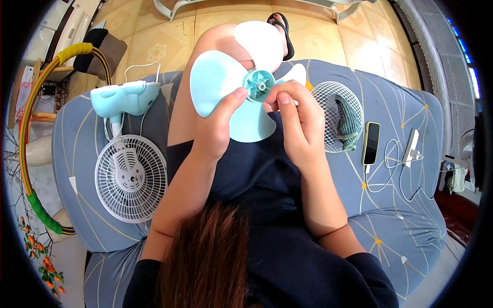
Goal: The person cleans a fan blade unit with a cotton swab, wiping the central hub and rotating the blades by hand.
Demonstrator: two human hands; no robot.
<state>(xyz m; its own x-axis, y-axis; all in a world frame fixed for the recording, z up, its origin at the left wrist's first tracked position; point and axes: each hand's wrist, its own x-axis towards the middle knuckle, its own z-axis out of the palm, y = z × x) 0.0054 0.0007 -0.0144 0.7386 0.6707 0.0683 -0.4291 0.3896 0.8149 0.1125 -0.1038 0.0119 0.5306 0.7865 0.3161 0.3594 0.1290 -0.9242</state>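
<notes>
A light blue fan blade (pixel 211 84) with several petals is held over my lap, the ribbed inside of its hub facing up. My left hand (pixel 222 120) grips it by a petal, the thumb lying beside the hub. My right hand (pixel 298 118) is closed in a pinch at the hub's right side. Between its fingers is a thin stick with a white tip (pixel 296 102); the rest of it is mostly hidden, so its kind is unclear. To the left lie the blue-and-white fan body (pixel 126 98) and its white rear grille (pixel 131 205).
A white front grille (pixel 319 95) with a striped cloth (pixel 347 123) in it lies to the right on the patterned sofa (pixel 405 220). Beyond are a phone (pixel 371 143) on a cable and a power strip (pixel 411 146). A striped hoop (pixel 23 149) stands at the left.
</notes>
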